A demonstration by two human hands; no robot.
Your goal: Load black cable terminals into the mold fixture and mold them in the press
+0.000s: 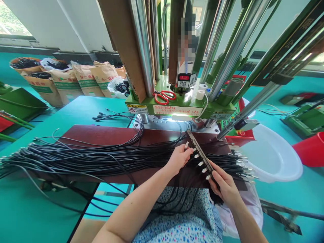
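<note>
My right hand point(224, 184) grips the lower end of a narrow metal bar point(199, 150), which is tilted over the board. Several white-tipped cable connectors point(200, 164) stick out along the bar's left side, their black cables hanging toward my lap. Near the bar's upper part, my left hand point(180, 158) is closed in a pinch on a cable connector point(186, 145) with a pale tip. Whether that connector touches the bar I cannot tell. Beneath both hands, a thick bundle of black cables point(101, 158) lies across the dark red board point(83, 133).
A green press point(141, 101) with steel columns stands ahead, red-handled scissors point(165, 97) on its ledge. To the right are a white plastic basin point(275, 155) and a red bucket point(311, 148). Paper sacks point(65, 82) with black parts stand at the back left.
</note>
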